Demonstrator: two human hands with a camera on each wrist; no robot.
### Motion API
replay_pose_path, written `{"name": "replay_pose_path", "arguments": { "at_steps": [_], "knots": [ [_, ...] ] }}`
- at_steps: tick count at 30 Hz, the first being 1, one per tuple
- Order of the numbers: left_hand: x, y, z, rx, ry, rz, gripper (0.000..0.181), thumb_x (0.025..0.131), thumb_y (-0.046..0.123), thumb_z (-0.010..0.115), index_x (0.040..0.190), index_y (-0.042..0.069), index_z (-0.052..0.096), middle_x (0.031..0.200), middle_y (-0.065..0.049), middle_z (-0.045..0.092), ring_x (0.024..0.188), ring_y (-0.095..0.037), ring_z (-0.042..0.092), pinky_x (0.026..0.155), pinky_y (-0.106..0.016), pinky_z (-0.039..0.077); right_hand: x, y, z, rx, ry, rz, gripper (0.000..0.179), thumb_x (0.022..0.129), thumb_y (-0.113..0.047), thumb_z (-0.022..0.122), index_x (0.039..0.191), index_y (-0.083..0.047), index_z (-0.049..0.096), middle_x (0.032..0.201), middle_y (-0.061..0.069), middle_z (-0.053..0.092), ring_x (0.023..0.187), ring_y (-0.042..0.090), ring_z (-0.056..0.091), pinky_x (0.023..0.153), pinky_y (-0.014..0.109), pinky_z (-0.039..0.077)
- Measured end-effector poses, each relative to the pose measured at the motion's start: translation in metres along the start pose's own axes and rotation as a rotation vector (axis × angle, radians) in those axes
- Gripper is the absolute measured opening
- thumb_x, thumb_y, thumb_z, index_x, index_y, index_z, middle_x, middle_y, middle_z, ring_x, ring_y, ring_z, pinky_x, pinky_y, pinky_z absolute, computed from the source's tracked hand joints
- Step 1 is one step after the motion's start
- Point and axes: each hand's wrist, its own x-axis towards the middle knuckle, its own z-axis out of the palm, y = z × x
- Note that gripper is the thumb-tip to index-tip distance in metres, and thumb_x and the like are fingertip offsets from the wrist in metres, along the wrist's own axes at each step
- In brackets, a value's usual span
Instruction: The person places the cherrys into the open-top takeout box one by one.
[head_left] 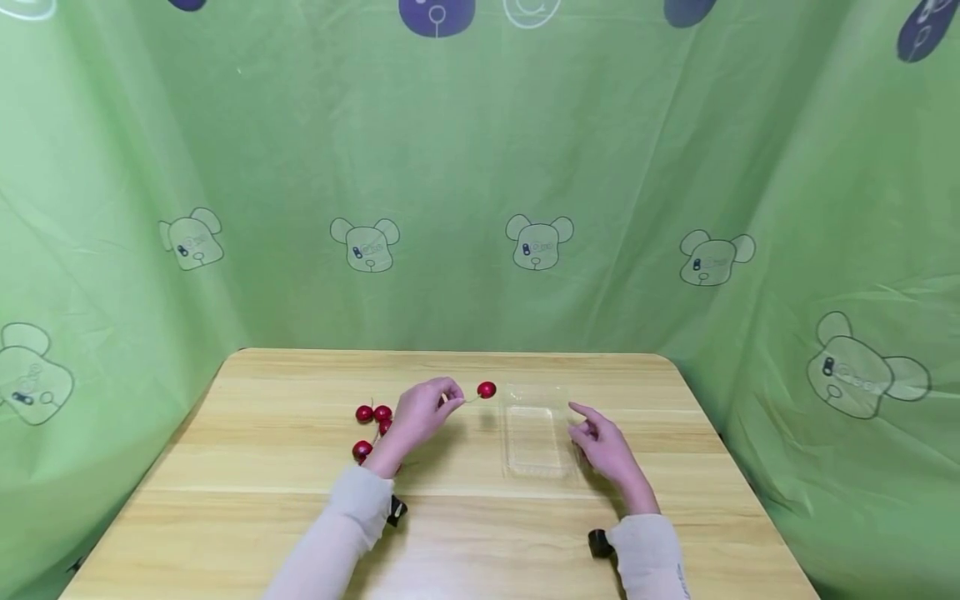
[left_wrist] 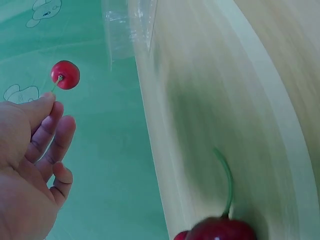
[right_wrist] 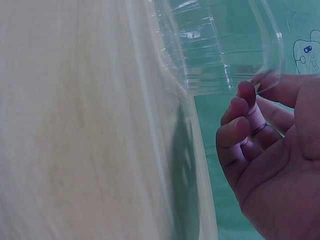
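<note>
- Pale wood-grain tabletop (head_left: 480, 533), rounded far corners.
- Loose cherries (head_left: 363, 414), glossy red, lie on it beside left wrist.
- Right hand (head_left: 606, 451): thumb and finger pinch rim of rectangular container (head_left: 536, 437), clear ribbed plastic; wood shows through.
- Left hand (head_left: 422, 412): fingertips clamped on thin green stem (left_wrist: 56, 85); its cherry (head_left: 487, 390) held out, just beside container.
- Beyond: creased green curtain (head_left: 450, 300), bear-head outlines.

Pale wooden table (head_left: 480, 542): before green fabric curtain (head_left: 450, 304).
Round red cherries (head_left: 363, 414): grouped on table's left half, beside the wrist of left hand (head_left: 423, 411).
Round red stemmed cherry (head_left: 487, 390): at left hand's fingertips, to their right.
Clear rectangular plastic box (head_left: 536, 437): right of stemmed cherry, near, apart.
Right hand (head_left: 603, 446): touching box's right edge.
</note>
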Motion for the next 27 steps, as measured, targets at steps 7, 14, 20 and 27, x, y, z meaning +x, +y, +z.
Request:
{"name": "replay_pose_path", "arguments": {
  "at_steps": [7, 14, 20, 27],
  "knots": [
    [0.006, 0.004, 0.009, -0.002, -0.005, 0.007, 0.008, 0.098, 0.026, 0.071, 0.097, 0.018, 0.072, 0.09, 0.007, 0.073, 0.067, -0.003, 0.055, 0.068, -0.026, 0.051, 0.001, 0.002, 0.0, 0.0, -0.004, -0.003, 0.05, 0.106, -0.011, 0.058, 0.154, -0.005, 0.045, 0.096, 0.023, 0.064, 0.067, 0.024, 0.057, 0.05, 0.026, 0.045],
    [0.011, 0.009, 0.016, 0.001, -0.015, 0.014, 0.006, 0.099, 0.026, 0.071, 0.097, 0.02, 0.072, 0.091, 0.006, 0.073, 0.068, -0.003, 0.055, 0.068, -0.025, 0.05, 0.001, 0.002, 0.0, -0.017, -0.002, -0.005, 0.05, 0.106, -0.012, 0.058, 0.154, -0.005, 0.045, 0.096, 0.019, 0.065, 0.067, 0.019, 0.056, 0.054, 0.026, 0.046],
    [0.015, 0.011, 0.023, -0.005, -0.029, 0.013, 0.007, 0.099, 0.026, 0.07, 0.098, 0.019, 0.072, 0.092, 0.007, 0.073, 0.068, -0.003, 0.056, 0.069, -0.025, 0.05, 0.0, 0.001, 0.0, -0.026, -0.007, -0.017, 0.05, 0.106, -0.011, 0.057, 0.154, -0.003, 0.045, 0.095, 0.02, 0.065, 0.066, 0.016, 0.055, 0.055, 0.026, 0.046],
    [0.019, 0.016, 0.027, -0.006, -0.037, 0.01, 0.007, 0.099, 0.026, 0.07, 0.099, 0.019, 0.072, 0.092, 0.006, 0.073, 0.069, -0.003, 0.057, 0.07, -0.026, 0.051, 0.0, 0.0, 0.0, -0.023, -0.008, -0.022, 0.05, 0.106, -0.011, 0.057, 0.154, -0.004, 0.045, 0.095, 0.021, 0.065, 0.064, 0.017, 0.055, 0.053, 0.026, 0.046]
  ]
}}
